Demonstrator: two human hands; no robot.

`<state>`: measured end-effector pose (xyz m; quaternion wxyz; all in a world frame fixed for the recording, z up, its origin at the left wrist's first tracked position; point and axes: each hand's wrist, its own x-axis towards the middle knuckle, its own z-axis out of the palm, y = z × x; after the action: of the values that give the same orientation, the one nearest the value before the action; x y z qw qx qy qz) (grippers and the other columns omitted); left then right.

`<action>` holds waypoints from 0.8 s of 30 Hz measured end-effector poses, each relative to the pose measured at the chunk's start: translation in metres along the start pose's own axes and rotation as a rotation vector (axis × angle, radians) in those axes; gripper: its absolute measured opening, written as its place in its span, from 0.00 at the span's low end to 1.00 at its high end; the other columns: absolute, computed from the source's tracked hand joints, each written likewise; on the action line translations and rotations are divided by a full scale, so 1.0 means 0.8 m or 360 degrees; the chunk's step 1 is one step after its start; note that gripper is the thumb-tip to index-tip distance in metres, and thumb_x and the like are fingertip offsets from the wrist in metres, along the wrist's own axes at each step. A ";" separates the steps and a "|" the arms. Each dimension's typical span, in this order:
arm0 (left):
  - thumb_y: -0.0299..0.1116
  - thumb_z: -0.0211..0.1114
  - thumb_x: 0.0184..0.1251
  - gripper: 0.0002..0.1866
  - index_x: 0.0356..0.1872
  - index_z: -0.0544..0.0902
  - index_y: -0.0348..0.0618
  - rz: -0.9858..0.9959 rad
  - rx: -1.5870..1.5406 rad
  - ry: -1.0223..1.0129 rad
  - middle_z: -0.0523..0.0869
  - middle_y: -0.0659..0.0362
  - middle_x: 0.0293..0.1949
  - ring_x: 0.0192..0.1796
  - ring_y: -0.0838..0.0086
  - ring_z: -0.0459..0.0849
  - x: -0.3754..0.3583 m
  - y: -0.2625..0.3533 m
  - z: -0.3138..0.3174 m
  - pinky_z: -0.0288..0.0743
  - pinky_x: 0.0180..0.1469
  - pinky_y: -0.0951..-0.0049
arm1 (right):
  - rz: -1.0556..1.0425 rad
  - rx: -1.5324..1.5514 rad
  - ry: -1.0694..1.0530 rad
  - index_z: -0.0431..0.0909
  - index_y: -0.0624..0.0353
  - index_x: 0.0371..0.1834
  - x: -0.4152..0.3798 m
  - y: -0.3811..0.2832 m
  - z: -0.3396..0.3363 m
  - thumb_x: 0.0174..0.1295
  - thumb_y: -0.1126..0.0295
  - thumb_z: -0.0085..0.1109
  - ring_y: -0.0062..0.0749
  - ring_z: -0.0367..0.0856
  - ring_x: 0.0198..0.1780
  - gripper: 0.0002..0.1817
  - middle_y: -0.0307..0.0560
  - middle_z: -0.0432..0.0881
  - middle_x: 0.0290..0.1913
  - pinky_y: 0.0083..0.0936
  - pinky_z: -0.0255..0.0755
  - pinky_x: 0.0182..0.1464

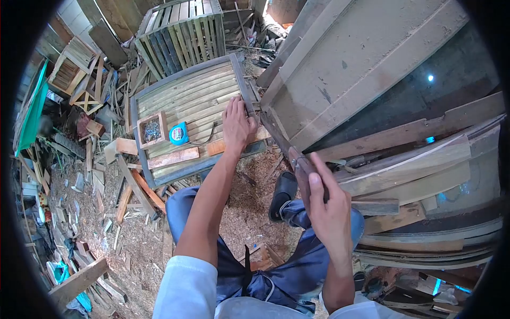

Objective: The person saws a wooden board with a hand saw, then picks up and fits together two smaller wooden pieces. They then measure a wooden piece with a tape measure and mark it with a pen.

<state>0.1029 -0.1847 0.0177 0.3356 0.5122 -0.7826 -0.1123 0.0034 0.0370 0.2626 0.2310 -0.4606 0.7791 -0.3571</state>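
My left hand [237, 125] presses down at the right side of a low slatted table [186, 72] with a dark frame. Its fingers are together and bent; whatever lies under them is hidden. Under that wrist, a reddish wood strip [216, 147] lies along the near edge. My right hand [326, 210] is closed around the brown wooden handle of what looks like a handsaw [300, 173], index finger stretched along it. The narrow dark blade slants toward the table's right edge. Left of my left hand sit a blue tape measure [179, 134] and a small wooden box [152, 131] of nails or similar bits.
A slatted crate [180, 37] stands behind the table. Large panels [366, 58] lean at the right, above stacked boards [419, 196]. Wood scraps [95, 175] litter the left floor. My shoe [284, 194] is between table and boards.
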 end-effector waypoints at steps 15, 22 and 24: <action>0.33 0.58 0.52 0.29 0.58 0.71 0.34 -0.0063 -0.0039 0.0008 0.70 0.45 0.68 0.74 0.55 0.62 0.000 0.003 -0.002 0.55 0.74 0.55 | 0.0053 -0.0272 -0.0153 0.80 0.70 0.50 0.067 -0.055 0.027 0.73 0.59 0.50 0.64 0.82 0.50 0.22 0.72 0.83 0.42 0.44 0.74 0.52; 0.32 0.58 0.52 0.29 0.59 0.72 0.32 -0.0080 -0.0082 -0.0009 0.70 0.44 0.68 0.75 0.54 0.62 -0.005 0.008 -0.007 0.55 0.75 0.56 | 0.0006 -0.0445 -0.0289 0.80 0.73 0.37 0.101 -0.084 0.029 0.72 0.61 0.49 0.68 0.80 0.46 0.21 0.74 0.81 0.35 0.51 0.74 0.48; 0.32 0.58 0.52 0.29 0.59 0.72 0.32 -0.0073 -0.0070 -0.0002 0.70 0.44 0.69 0.75 0.54 0.62 0.000 0.002 -0.005 0.55 0.75 0.55 | 0.0095 -0.0489 -0.0342 0.81 0.72 0.37 0.127 -0.079 0.049 0.72 0.60 0.48 0.67 0.81 0.46 0.21 0.73 0.82 0.36 0.49 0.75 0.48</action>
<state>0.1041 -0.1831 0.0212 0.3435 0.5224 -0.7683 -0.1374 0.0173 -0.0864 0.2830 0.2504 -0.5026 0.8086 -0.1758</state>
